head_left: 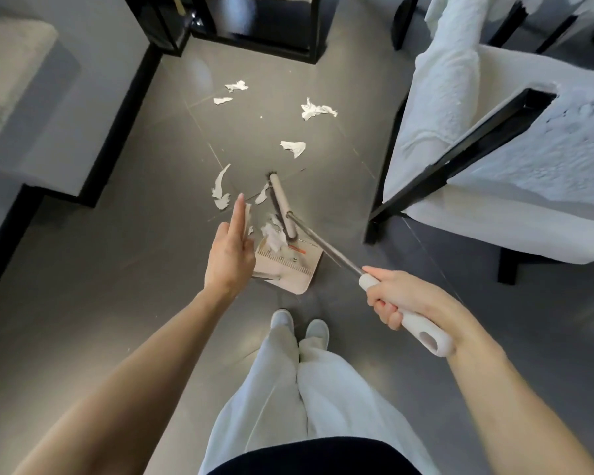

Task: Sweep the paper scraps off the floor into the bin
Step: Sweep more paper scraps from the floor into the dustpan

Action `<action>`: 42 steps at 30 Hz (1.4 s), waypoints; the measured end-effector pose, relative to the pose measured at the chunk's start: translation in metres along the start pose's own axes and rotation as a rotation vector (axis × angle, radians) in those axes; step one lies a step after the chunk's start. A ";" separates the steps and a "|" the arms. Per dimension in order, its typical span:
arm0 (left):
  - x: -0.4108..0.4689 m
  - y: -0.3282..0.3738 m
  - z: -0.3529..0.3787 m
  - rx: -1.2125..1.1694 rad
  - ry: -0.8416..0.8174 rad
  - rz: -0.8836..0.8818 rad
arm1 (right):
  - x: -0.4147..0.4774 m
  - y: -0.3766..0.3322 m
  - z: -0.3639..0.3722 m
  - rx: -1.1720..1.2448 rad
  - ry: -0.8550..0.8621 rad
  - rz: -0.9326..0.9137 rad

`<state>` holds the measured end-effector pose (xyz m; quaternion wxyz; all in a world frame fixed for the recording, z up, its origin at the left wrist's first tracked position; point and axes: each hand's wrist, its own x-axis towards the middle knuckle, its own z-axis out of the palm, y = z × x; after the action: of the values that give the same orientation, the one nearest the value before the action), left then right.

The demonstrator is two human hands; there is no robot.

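**Scraps part-gathered at the dustpan**

A few scraps (273, 236) are heaped at the far lip of the dustpan (288, 269), and the head of the broom (282, 207) is laid against them. More scraps are strewn over the floor (117, 269) beyond the dustpan. Two long strips lie just past its left corner, one piece lies a little beyond the broom head, and three more lie well beyond. Open floor is left on every side of the dustpan, widest to its left. That room is bounded by a white chair (494, 132) to the right of the dustpan, a pale bench (48, 114) with a black base to its left, and a black table frame (254, 29) far beyond it.

The broom's white grip is wrapped by the right hand (395, 296), with the fingers curled tightly round it and one digit laid along the shaft. The left hand (228, 255) is held above the dustpan's left edge, fingers straight and close together, nothing gripped. Whether the dustpan's handle is touched cannot be told.
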<state>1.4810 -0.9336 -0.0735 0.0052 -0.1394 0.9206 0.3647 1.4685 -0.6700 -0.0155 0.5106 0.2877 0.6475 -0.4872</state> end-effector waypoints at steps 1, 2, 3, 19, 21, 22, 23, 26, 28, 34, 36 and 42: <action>-0.003 0.000 -0.003 0.000 0.012 -0.001 | 0.001 0.001 -0.001 0.011 0.005 -0.013; -0.006 -0.001 -0.005 0.007 0.019 -0.005 | 0.001 0.002 -0.003 0.016 0.011 -0.022; -0.008 -0.002 -0.006 0.014 0.022 -0.011 | 0.002 0.002 -0.004 0.015 0.019 -0.029; -0.010 -0.031 -0.039 0.014 0.105 -0.133 | 0.008 -0.001 0.035 -0.050 -0.070 0.020; -0.018 -0.042 -0.050 0.014 0.131 -0.158 | 0.005 -0.013 0.043 -0.113 -0.045 -0.012; -0.022 -0.048 -0.057 0.013 0.150 -0.175 | 0.007 -0.021 0.048 -0.142 -0.033 -0.033; -0.025 -0.055 -0.065 0.007 0.171 -0.191 | 0.011 -0.030 0.054 -0.164 -0.022 -0.054; -0.031 -0.074 -0.086 -0.006 0.206 -0.225 | 0.031 -0.056 0.072 -0.208 0.026 -0.114; -0.031 -0.085 -0.099 -0.011 0.214 -0.246 | 0.054 -0.072 0.083 -0.276 0.057 -0.150; -0.008 -0.121 -0.123 -0.009 0.189 -0.287 | 0.116 -0.113 0.119 -0.640 0.134 -0.161; 0.005 -0.128 -0.125 -0.004 0.180 -0.271 | 0.123 -0.118 0.136 -0.712 0.131 -0.115; 0.044 -0.142 -0.145 -0.050 0.152 -0.273 | 0.107 -0.095 0.191 -0.667 -0.006 0.037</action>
<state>1.4890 -1.1409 -0.0670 -0.0185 -0.2908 0.8814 0.3717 1.4244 -0.8940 -0.0851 0.5873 0.1151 0.7644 -0.2398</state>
